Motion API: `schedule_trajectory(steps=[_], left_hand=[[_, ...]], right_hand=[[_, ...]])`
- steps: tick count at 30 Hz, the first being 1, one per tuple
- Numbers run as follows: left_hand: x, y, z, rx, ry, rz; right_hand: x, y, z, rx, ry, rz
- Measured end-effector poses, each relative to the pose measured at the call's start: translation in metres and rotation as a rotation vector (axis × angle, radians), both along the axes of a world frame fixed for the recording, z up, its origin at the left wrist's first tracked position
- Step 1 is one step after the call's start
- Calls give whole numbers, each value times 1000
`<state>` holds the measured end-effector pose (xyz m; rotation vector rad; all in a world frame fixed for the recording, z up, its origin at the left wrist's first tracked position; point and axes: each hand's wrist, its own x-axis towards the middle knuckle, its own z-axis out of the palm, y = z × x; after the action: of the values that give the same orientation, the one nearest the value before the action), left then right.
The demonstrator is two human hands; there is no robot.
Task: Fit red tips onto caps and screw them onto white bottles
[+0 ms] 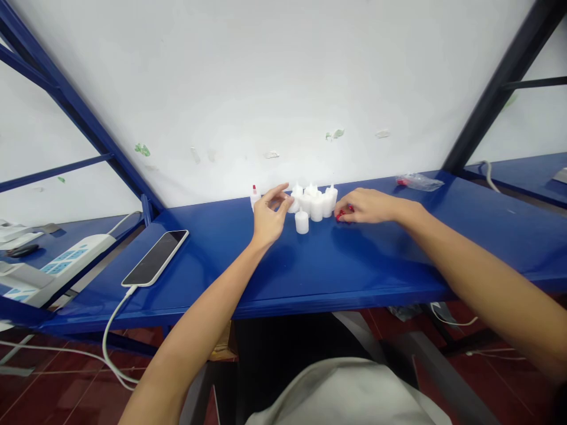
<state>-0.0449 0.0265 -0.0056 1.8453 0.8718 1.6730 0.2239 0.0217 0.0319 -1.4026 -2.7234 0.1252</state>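
Small white squeeze bottles with pointed nozzles (316,208) stand upright in a cluster near the wall. One white bottle (302,223) stands slightly in front of them. My left hand (269,219) is beside the cluster's left edge, thumb and fingers apart; whether its fingertips touch the nearest bottle is unclear. Partly hidden behind that hand is a white bottle with a red tip (254,192). To the right of the cluster, my right hand (365,205) bends its fingers down onto small red caps (345,215). Its fingertips are closed around them, partly hiding them.
A plugged-in phone (156,258) lies on the left of the blue table (310,265). A clear plastic bag (420,182) with something red inside is at the back right. Blue metal posts (88,112) rise at the left, and a power strip (66,265) sits beyond them.
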Motion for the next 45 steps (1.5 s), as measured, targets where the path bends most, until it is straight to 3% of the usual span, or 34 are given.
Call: schedule_trajectory(steps=[5, 14, 23, 27, 30, 35, 41, 45], left_hand=[[8, -5, 3, 7, -62, 58], [13, -5, 2, -6, 83, 98], [14, -1, -8, 50, 303, 54], [13, 3, -10, 110, 332, 204], [10, 4, -9, 63, 318, 301], [2, 3, -8, -78, 313, 160], [-6, 4, -11, -133, 278, 15], [-10, 1, -13, -141, 494, -61]], right_hand=[[0, 3, -5, -34, -26, 6], [-2, 2, -7, -62, -55, 2], [-7, -1, -6, -51, -15, 9], [-8, 1, -9, -21, -41, -13], [-10, 0, -10, -7, -55, -35], [-10, 1, -11, 9, -48, -48], [-6, 7, -15, 25, -59, -69], [-3, 10, -15, 23, -77, -84]])
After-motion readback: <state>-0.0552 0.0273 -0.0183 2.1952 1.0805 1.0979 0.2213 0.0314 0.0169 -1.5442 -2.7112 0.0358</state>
